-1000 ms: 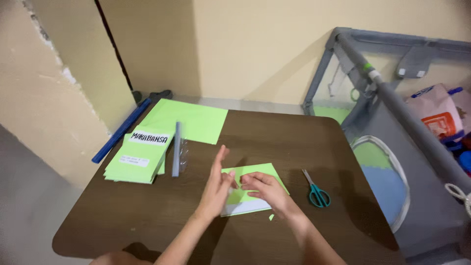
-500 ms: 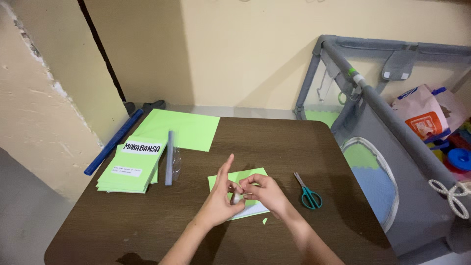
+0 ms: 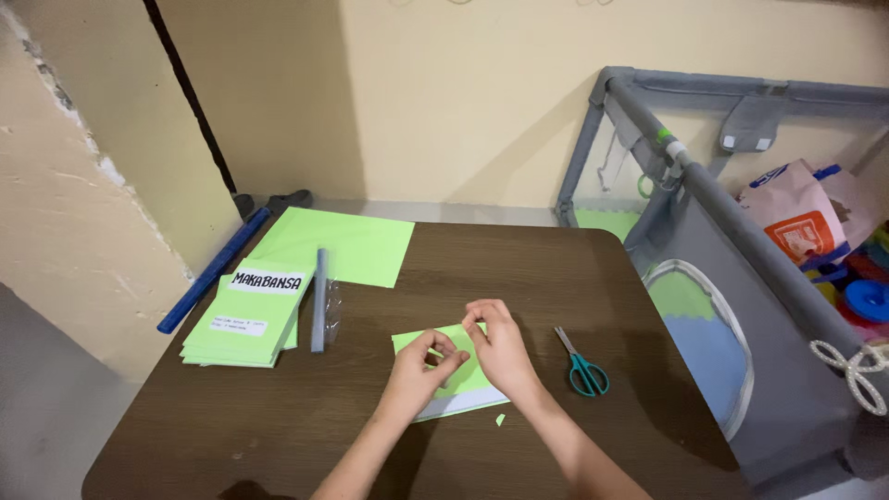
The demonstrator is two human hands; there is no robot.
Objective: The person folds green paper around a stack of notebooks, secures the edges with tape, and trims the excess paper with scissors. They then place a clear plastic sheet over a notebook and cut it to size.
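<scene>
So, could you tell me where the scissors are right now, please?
In the head view, the scissors lie flat on the table, just right of the right hand and the green booklet it presses on.

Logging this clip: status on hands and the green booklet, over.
Left hand and right hand both resting on green booklet, fingers pinching at its cover. Booklet flat on table. Scissors clear, right of it.

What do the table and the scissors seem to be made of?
The table looks like dark brown wood or a wood-look laminate: faint grain lines, dull sheen. The scissors seem to have metal blades, thin and grey, with teal handles that look like smooth plastic.
</scene>
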